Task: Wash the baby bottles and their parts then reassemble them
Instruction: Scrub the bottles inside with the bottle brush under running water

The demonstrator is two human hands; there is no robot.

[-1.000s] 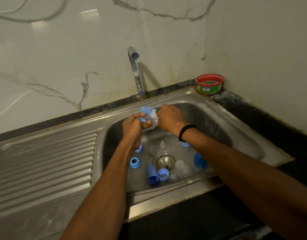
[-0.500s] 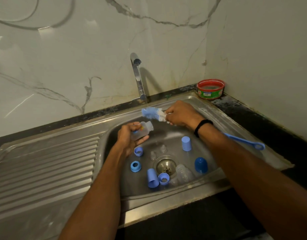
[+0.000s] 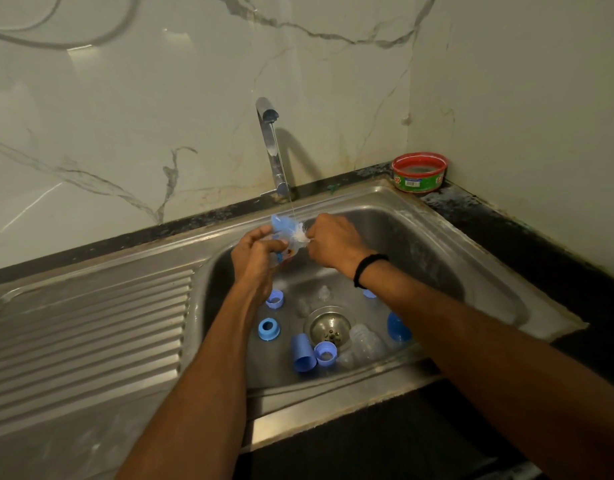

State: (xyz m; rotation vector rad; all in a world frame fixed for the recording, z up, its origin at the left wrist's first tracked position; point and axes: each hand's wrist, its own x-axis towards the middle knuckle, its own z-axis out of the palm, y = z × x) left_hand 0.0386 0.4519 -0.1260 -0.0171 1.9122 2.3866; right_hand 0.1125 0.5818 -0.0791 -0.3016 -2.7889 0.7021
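Over the steel sink [image 3: 478,258], my left hand [image 3: 257,258] grips a small clear baby bottle [image 3: 286,249], mostly hidden by my fingers. My right hand [image 3: 333,242] holds a blue and white bottle brush [image 3: 288,228] by its neck, with the bristles at the bottle's mouth under a thin stream from the tap [image 3: 270,147]. On the sink floor lie blue rings [image 3: 269,329], a blue cap on its side [image 3: 302,353], another blue cap [image 3: 399,329], clear teats [image 3: 322,292] and a clear bottle [image 3: 367,344].
A ribbed steel draining board [image 3: 90,334] spreads to the left of the basin. A red and green tub [image 3: 419,171] stands in the back right corner on the dark counter. The drain strainer [image 3: 328,325] sits mid-basin. Marble walls close in behind and to the right.
My hands came back together under the tap. The brush, held apart from the bottle half a second ago, is now at the bottle's mouth again, and its long handle is out of sight.
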